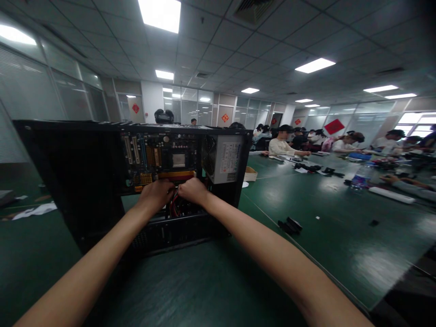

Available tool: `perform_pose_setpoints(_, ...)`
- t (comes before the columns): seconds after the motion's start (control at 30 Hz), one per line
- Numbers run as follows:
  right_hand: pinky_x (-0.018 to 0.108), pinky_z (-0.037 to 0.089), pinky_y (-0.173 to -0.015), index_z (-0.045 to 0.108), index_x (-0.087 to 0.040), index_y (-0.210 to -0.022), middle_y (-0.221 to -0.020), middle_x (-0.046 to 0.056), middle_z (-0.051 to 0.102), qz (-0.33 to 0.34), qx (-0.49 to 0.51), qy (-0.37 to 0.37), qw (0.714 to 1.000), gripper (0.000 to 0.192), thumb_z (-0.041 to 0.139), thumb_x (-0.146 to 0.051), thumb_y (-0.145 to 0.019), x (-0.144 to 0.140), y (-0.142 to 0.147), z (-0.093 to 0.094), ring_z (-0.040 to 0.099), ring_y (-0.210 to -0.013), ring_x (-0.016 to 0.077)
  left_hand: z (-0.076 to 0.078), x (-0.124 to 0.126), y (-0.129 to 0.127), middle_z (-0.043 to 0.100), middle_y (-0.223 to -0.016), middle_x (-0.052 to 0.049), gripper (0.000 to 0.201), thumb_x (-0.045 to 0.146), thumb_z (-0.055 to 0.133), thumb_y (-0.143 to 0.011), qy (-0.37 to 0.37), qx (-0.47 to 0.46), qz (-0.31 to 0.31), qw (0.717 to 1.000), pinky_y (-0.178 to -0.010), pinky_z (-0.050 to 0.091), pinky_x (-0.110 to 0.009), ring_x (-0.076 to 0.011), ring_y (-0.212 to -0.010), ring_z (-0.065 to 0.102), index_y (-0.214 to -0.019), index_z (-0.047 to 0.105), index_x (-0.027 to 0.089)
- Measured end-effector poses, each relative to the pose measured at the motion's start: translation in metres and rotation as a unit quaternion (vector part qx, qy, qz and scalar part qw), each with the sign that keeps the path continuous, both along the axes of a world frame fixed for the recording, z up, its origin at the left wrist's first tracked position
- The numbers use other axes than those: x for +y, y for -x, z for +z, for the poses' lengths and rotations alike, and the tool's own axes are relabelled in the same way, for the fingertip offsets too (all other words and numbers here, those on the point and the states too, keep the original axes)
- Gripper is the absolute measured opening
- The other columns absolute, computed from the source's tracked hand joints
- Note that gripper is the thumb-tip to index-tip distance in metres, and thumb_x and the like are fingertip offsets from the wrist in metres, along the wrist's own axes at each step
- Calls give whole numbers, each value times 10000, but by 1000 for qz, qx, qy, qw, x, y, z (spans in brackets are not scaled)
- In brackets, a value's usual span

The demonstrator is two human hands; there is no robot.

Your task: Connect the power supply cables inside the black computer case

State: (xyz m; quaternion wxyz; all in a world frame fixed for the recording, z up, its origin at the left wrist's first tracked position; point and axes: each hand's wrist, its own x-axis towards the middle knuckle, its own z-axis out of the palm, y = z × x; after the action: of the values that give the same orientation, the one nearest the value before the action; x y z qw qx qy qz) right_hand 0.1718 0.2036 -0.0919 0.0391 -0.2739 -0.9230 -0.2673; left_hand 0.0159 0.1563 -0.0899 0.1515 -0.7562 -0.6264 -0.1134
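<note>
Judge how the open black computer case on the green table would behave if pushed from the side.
The computer case probably slides stiffly: its metal frame looks rigid. Likely heavy, with power supply and motherboard inside. Standing broad, it seems unlikely to tip.

I see a long green table (pixel 306 254) running off to my right. A small black part (pixel 289 225) lies on it, a clear water bottle (pixel 361 176) stands farther back, and a white tube (pixel 391 195) lies near that. Seated people (pixel 282 143) line the far side. White paper scraps (pixel 34 210) sit at my left.
</note>
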Motion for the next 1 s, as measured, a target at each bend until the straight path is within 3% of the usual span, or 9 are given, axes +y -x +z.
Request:
perform_pose_setpoints(0.2,365,542,-678,741,-113,-993,-958,183,747,-2,12,1,1000,351,394,-72,-951,1,-1,0,726,-891,280,0,0,-1,711,-1085,-68,310,312,464,-923,2,12,8,1000,-734,497,-348,-277,-970,675,-1077,721,234)
perform_pose_setpoints(0.43,339,528,-715,717,-64,-1029,-982,244,721,-50,45,8,998,306,425,-91,-944,-4,-1,3,714,-927,270,2,-4,-2,713,-1102,-60,298,306,475,-926,8,5,15,1000,-735,494,-334,-267,-990,672,-1085,717,237)
perform_pose_setpoints(0.77,347,539,-733,663,-129,-1037,-1039,148,714,-65,137,37,988,240,468,-139,-898,-15,-21,-2,693,-943,272,1,-3,0,720,-1087,-59,297,330,474,-937,3,5,11,1000,-724,483,-324,-259,-977,675,-1069,725,243)
perform_pose_setpoints(1.0,347,539,-763,676,-139,-1046,-1046,138,718,-75,126,60,987,284,448,-90,-884,-14,-22,0,691,-964,266,0,-2,0,711,-1117,-81,351,343,420,-955,19,20,14,1000,-756,495,-339,-265,-981,672,-1109,724,259)
